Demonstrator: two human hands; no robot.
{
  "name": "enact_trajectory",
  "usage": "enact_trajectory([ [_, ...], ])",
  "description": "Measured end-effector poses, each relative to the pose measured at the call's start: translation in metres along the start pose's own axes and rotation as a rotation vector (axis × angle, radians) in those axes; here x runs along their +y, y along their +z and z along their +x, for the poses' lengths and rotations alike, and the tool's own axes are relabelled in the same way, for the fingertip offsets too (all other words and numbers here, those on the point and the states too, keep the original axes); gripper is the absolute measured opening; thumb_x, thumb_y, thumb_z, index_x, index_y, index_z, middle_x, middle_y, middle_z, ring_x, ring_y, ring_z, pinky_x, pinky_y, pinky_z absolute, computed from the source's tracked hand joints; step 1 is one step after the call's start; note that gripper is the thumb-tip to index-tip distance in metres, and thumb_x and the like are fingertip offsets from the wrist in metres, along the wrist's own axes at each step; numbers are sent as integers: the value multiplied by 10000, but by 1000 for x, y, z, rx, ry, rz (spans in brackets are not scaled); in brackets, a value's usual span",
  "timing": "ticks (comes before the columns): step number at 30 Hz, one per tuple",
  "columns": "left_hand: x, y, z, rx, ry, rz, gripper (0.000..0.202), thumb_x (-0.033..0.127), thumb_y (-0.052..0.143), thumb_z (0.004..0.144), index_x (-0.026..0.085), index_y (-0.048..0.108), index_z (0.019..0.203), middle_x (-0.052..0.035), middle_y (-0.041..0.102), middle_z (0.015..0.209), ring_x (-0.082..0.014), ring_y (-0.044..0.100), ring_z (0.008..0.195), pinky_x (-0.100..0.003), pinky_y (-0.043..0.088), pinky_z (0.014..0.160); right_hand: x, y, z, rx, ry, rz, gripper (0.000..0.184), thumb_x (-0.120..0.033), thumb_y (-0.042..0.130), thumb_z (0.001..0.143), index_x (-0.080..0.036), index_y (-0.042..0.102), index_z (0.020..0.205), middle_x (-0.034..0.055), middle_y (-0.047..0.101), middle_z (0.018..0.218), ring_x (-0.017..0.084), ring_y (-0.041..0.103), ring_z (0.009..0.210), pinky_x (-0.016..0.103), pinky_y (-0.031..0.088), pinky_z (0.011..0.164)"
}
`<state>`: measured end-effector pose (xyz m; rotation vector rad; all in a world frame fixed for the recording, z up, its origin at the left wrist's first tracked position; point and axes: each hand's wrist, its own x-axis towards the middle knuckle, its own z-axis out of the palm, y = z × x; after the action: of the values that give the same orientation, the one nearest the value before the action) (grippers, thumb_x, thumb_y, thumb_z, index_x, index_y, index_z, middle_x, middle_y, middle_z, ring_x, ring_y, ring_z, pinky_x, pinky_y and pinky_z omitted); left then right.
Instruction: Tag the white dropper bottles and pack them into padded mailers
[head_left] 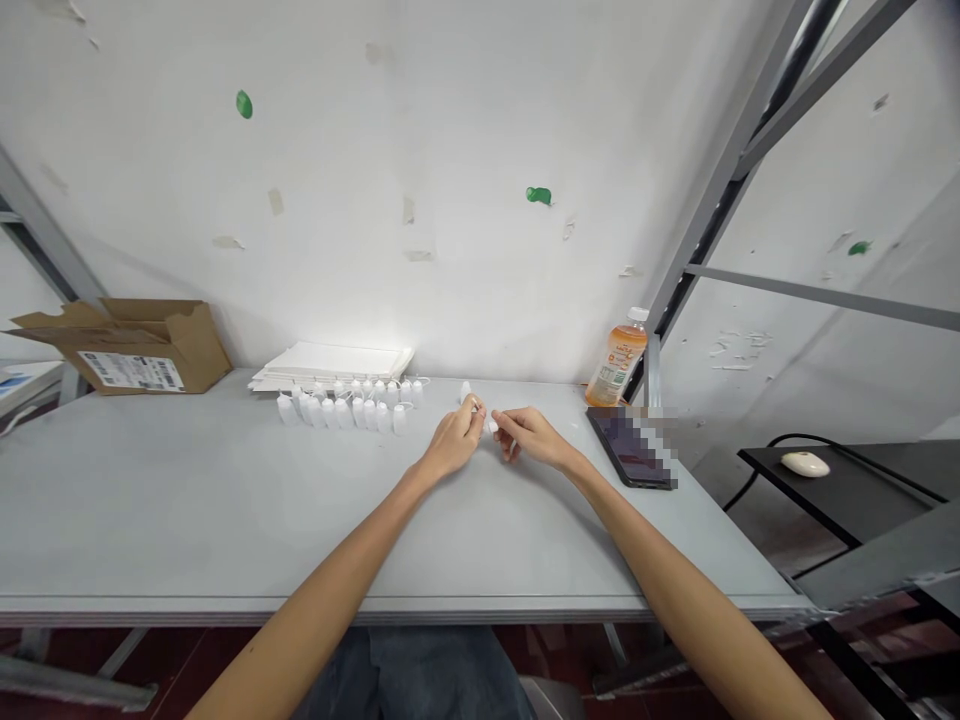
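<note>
A small white tag (491, 425) is pinched between the fingertips of the left hand (454, 447) and right hand (532, 437), held close together above the grey table (187, 510). Left of that tag lies a row of strung white tags (349, 410); right of it stands an orange drink bottle (616, 360).

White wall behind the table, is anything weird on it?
Yes! The white painted wall has a shiny green blob and a second green blob stuck on it. A pale, papery scrap, perhaps old tape, sits between them. They look odd because they're scattered unevenly across the plain wall.
</note>
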<state>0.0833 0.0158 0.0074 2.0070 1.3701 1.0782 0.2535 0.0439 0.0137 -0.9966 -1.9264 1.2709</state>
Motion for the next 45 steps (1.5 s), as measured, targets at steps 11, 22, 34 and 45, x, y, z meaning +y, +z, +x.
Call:
enact_trajectory([
  [11,-5,1,3,9,16,-37,159,339,317,939,225,403,871,67,426,559,-127,406,518,-239,316,566,-14,-4,-8,-17,-65,45,383,-502,672,743,-129,639,824,45,617,750,128,609,583,235,511,481],
  [22,-5,1,4,13,13,-44,145,328,320,933,226,403,874,64,431,565,-131,411,530,-243,333,580,-16,-6,-9,-24,-68,38,397,-493,687,734,-141,633,912,37,632,743,129,617,575,242,514,496],
  [34,2,6,-2,-24,-11,12,166,336,309,935,226,423,886,56,444,580,-147,447,551,-256,327,596,-6,-6,-5,-110,9,-1,386,-512,604,791,-140,577,692,5,574,562,142,623,506,241,495,478],
  [45,-4,12,1,27,-24,-170,176,350,340,922,212,416,843,64,426,591,-108,419,546,-221,334,567,-22,-18,-12,-99,-49,16,364,-451,703,716,-113,656,845,51,646,686,155,632,599,280,538,539],
])
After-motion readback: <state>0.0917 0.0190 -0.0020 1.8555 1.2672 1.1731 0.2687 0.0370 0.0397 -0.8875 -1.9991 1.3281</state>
